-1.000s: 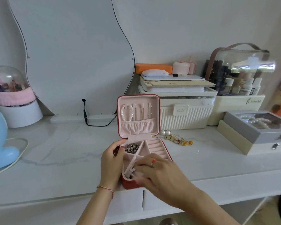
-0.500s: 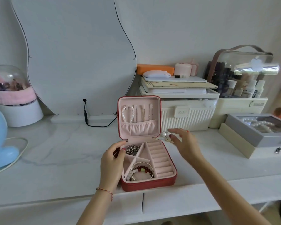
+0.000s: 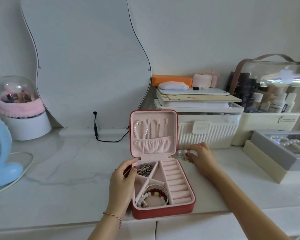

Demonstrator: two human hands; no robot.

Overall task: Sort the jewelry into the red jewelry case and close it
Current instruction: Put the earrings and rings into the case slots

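**My hands at the open red case**

From the head camera, the red case [image 3: 163, 212] sits open near the front edge of the white bench [image 3: 68, 170], its lid [image 3: 153, 132] standing upright at the back. My left hand [image 3: 122, 184] rests against the case's left side, thumb and fingers curled around its rim beside the back-left compartment, where a tangle of silver jewelry [image 3: 145, 168] lies. In the front-left compartment sits a coil of bracelets [image 3: 155, 194], red beads, white beads and a twisted gold band together. The ring rolls [image 3: 177, 182] fill the right side of the case. A pearl bracelet [image 3: 141, 129] and thin chains hang inside the lid above a pink pocket.

My right hand [image 3: 202, 157] lies on the bench just to the right of the case's hinge, fingers bent down over a loose pile of pearls and gold pieces [image 3: 183, 154]; the fingertips touch the pile, but I cannot tell whether they actually pinch anything.

Behind the case stands a ribbed white box [image 3: 208, 134], and further right of the case a grey box [image 3: 280, 153] holding pearls.
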